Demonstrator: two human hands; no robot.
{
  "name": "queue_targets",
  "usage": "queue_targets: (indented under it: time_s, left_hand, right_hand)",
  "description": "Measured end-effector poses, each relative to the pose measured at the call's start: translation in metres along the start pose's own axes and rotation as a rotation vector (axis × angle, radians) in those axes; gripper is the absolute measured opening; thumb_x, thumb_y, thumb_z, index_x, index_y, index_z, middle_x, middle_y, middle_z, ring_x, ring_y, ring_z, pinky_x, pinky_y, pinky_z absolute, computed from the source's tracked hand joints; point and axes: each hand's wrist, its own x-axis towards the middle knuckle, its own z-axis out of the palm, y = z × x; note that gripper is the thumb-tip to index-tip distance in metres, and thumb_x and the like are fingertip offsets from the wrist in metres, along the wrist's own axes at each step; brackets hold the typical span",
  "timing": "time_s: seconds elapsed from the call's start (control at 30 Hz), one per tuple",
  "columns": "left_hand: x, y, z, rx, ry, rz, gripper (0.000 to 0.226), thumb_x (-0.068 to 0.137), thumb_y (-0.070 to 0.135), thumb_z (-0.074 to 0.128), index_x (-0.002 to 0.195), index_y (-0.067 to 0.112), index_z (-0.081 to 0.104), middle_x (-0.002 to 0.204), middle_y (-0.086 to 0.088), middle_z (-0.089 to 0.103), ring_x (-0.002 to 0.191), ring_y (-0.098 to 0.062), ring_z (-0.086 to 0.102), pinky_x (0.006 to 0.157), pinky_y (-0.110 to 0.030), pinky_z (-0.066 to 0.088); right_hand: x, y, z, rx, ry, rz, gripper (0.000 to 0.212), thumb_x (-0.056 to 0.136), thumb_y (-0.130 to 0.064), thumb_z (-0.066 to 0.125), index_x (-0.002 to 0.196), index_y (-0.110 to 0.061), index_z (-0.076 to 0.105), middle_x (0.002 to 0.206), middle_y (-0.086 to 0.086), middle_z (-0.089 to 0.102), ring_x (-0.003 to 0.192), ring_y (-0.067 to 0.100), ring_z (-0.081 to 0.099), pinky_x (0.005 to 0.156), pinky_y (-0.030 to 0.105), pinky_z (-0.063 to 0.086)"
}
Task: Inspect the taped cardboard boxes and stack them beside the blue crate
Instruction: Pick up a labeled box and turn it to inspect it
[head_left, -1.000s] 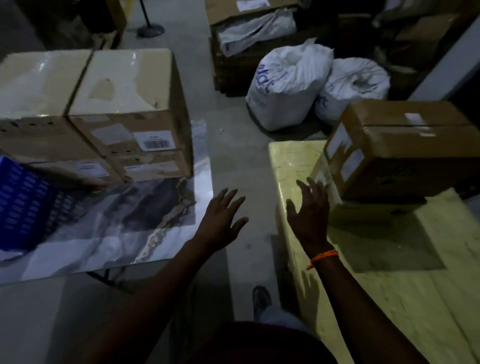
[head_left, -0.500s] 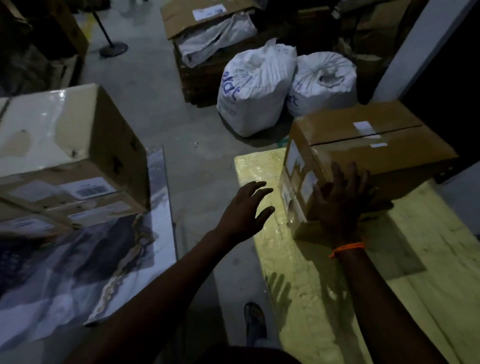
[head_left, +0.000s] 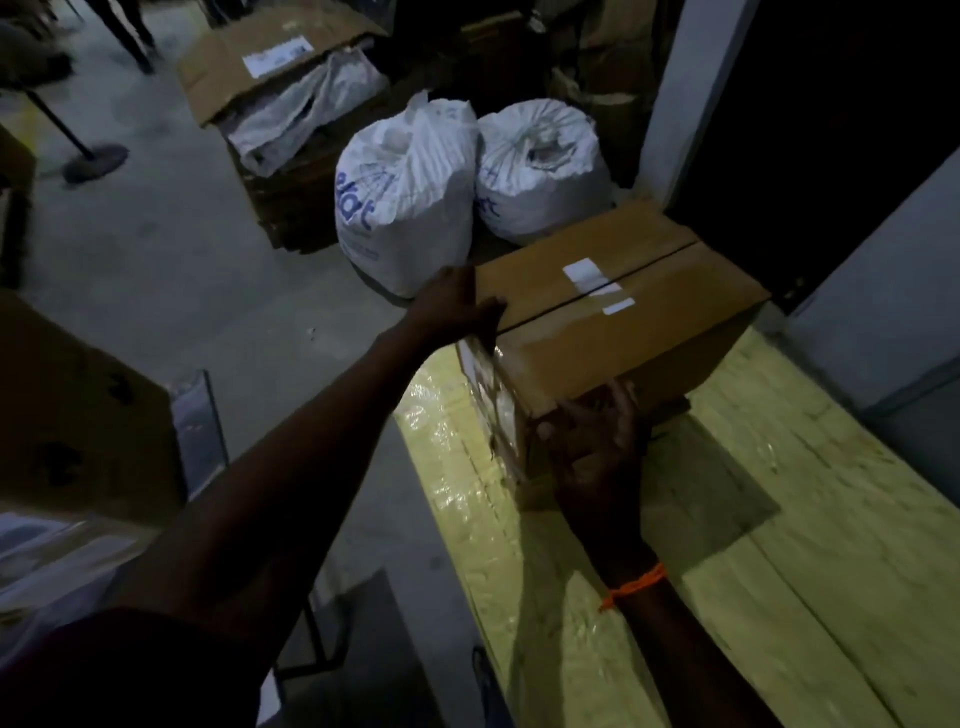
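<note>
A brown cardboard box (head_left: 623, 322) with clear tape along its top seam and small white stickers sits on the yellow table (head_left: 779, 571). My left hand (head_left: 457, 306) grips its far left top corner, thumb on the lid and fingers over the side. My right hand (head_left: 597, 452), orange thread at the wrist, presses flat against the near face with fingers pointing up. A large taped box (head_left: 78, 415) stands at the left edge on the marble-patterned table (head_left: 200, 426). The blue crate is out of view.
Two white tied sacks (head_left: 410, 197) (head_left: 540, 166) stand on the floor just beyond the box. Behind them is an open carton with plastic wrapping (head_left: 275, 67). A stanchion base (head_left: 93, 161) stands far left. A narrow floor gap separates the two tables; a grey wall lies right.
My left hand crossed the gap from mid-air and took hold of the box's far left corner. My right hand stayed on the near face. The view swung right, away from the stacked boxes.
</note>
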Motion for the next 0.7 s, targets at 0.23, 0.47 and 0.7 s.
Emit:
queue_targets:
  time_s: [0.23, 0.47, 0.7]
  left_hand:
    - [-0.069, -0.004, 0.02, -0.365, 0.091, -0.05, 0.073, 0.065, 0.079, 0.075, 0.114, 0.024, 0.071, 0.11, 0.002, 0.072, 0.097, -0.012, 0.069, 0.081, -0.042, 0.059]
    - [-0.166, 0.001, 0.033, -0.614, 0.089, -0.204, 0.058, 0.071, 0.058, 0.086, 0.111, 0.028, 0.057, 0.126, 0.007, 0.064, 0.114, -0.012, 0.064, 0.089, -0.036, 0.06]
    - [-0.309, -0.03, 0.014, -0.805, 0.229, -0.277, 0.051, 0.071, 0.042, 0.089, 0.109, 0.023, 0.062, 0.123, 0.015, 0.067, 0.114, 0.003, 0.063, 0.093, -0.031, 0.058]
  right_hand:
    - [-0.011, -0.008, -0.023, 0.253, 0.305, 0.483, 0.076, 0.09, -0.045, 0.076, 0.153, -0.018, 0.043, 0.154, 0.006, 0.043, 0.136, 0.019, 0.049, 0.106, 0.051, 0.052]
    - [-0.031, -0.027, -0.043, 0.22, 0.204, 0.501, 0.085, 0.092, -0.037, 0.075, 0.162, -0.015, 0.032, 0.162, 0.006, 0.041, 0.142, 0.02, 0.048, 0.114, 0.045, 0.047]
    - [-0.105, -0.086, -0.053, 0.27, 0.073, 0.446, 0.08, 0.089, -0.028, 0.081, 0.158, -0.019, 0.041, 0.148, 0.003, 0.058, 0.127, 0.017, 0.062, 0.103, 0.039, 0.055]
